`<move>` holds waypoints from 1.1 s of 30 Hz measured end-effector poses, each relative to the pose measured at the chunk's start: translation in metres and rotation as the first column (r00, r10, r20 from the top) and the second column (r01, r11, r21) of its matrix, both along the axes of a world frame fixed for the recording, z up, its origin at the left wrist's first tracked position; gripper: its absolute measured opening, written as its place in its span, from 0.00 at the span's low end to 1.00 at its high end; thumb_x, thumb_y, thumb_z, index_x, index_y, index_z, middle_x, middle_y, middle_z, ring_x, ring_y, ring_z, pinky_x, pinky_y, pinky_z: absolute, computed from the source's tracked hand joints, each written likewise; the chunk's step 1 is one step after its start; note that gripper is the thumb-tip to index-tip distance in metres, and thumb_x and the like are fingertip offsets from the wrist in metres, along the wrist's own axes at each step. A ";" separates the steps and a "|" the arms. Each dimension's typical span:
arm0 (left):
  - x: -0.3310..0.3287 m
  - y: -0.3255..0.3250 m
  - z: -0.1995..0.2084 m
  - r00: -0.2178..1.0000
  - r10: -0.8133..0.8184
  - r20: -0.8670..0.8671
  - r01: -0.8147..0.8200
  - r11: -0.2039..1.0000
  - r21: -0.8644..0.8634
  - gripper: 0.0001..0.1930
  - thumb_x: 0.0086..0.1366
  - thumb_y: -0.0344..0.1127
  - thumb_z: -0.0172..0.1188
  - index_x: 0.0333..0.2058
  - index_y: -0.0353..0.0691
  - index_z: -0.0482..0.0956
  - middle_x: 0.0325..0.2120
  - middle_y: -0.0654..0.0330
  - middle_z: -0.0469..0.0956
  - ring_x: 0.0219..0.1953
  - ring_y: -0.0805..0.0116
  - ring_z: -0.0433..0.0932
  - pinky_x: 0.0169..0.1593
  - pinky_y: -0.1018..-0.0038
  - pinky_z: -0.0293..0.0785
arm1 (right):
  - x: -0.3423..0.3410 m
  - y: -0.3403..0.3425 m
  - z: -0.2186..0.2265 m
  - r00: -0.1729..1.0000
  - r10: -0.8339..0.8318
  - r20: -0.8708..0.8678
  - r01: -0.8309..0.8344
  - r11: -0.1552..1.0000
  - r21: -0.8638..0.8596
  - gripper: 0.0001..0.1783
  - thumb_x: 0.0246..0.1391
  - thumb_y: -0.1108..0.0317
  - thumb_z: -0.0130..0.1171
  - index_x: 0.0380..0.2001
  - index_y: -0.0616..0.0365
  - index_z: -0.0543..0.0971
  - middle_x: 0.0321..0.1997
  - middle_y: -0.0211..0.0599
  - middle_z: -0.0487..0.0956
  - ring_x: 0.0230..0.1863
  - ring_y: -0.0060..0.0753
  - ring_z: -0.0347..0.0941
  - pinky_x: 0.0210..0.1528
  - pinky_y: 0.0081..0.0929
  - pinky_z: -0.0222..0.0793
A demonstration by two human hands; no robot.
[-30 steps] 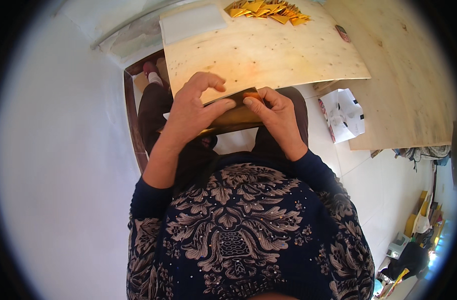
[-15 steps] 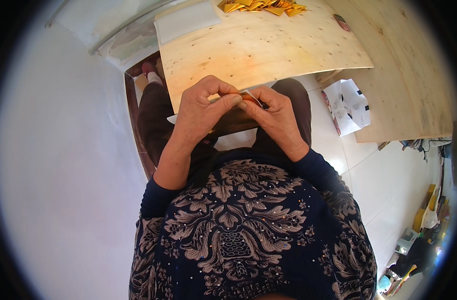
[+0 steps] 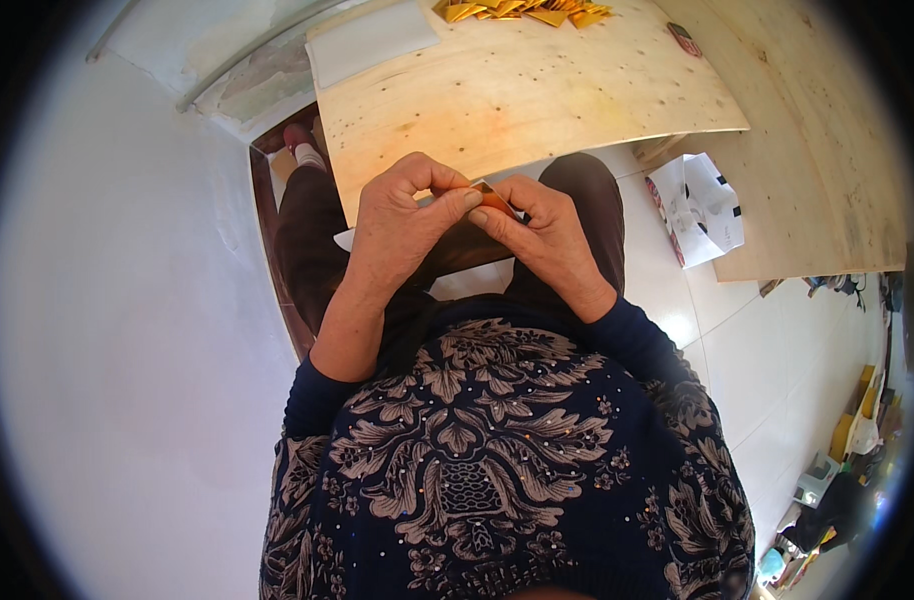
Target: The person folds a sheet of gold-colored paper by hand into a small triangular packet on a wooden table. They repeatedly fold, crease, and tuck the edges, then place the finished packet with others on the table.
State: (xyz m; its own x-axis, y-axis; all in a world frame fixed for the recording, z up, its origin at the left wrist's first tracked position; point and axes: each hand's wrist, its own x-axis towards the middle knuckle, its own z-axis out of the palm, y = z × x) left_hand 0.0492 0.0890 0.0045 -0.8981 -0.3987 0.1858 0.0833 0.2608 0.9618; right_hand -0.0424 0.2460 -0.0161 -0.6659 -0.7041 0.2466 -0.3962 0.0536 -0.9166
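Note:
My left hand (image 3: 402,220) and my right hand (image 3: 549,232) meet over my lap, just off the near edge of the wooden table. Between them is a small folded piece of gold paper (image 3: 493,200), its pale edge showing toward the table. Thumb and fingers of my left hand pinch its left end. On the other side, my right thumb presses on it with the fingers curled behind. Most of the paper is covered by my fingers. Below my wrists lies something dark and brownish on my lap, with a white edge (image 3: 344,240) sticking out at the left.
A heap of folded gold paper pieces (image 3: 522,12) sits at the far side of the wooden table (image 3: 457,100). Left of it lies a flat white sheet (image 3: 372,42). To the right are a red phone-like object (image 3: 684,39) and, lower down, a white printed bag (image 3: 695,210).
More of the gold paper's orange face shows between my thumbs. My right hand has shifted slightly left; both hands keep their pinch.

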 end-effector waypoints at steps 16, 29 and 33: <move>-0.001 -0.001 -0.004 0.998 0.006 0.057 -0.004 1.000 -0.024 0.05 0.61 0.30 0.65 0.30 0.35 0.81 0.26 0.68 0.79 0.31 0.83 0.73 0.38 0.84 0.70 | -0.001 0.000 -0.001 0.999 0.021 0.033 -0.020 1.000 -0.014 0.11 0.54 0.65 0.67 0.34 0.63 0.81 0.25 0.34 0.75 0.26 0.23 0.67 0.29 0.23 0.64; -0.002 -0.001 -0.012 0.999 -0.012 -0.039 0.009 0.997 -0.079 0.09 0.62 0.34 0.64 0.30 0.33 0.80 0.24 0.59 0.78 0.28 0.74 0.75 0.33 0.77 0.70 | 0.000 0.002 0.001 1.000 0.021 0.011 -0.021 1.000 0.000 0.12 0.54 0.65 0.66 0.35 0.63 0.81 0.26 0.35 0.76 0.26 0.23 0.68 0.29 0.23 0.65; -0.002 -0.001 -0.010 0.999 -0.019 -0.037 0.015 0.996 -0.093 0.09 0.62 0.34 0.64 0.31 0.33 0.80 0.25 0.58 0.78 0.28 0.71 0.75 0.33 0.76 0.70 | 0.000 0.003 0.002 1.000 0.018 0.024 -0.018 1.000 0.000 0.11 0.55 0.65 0.65 0.36 0.63 0.81 0.26 0.35 0.76 0.27 0.23 0.70 0.30 0.22 0.66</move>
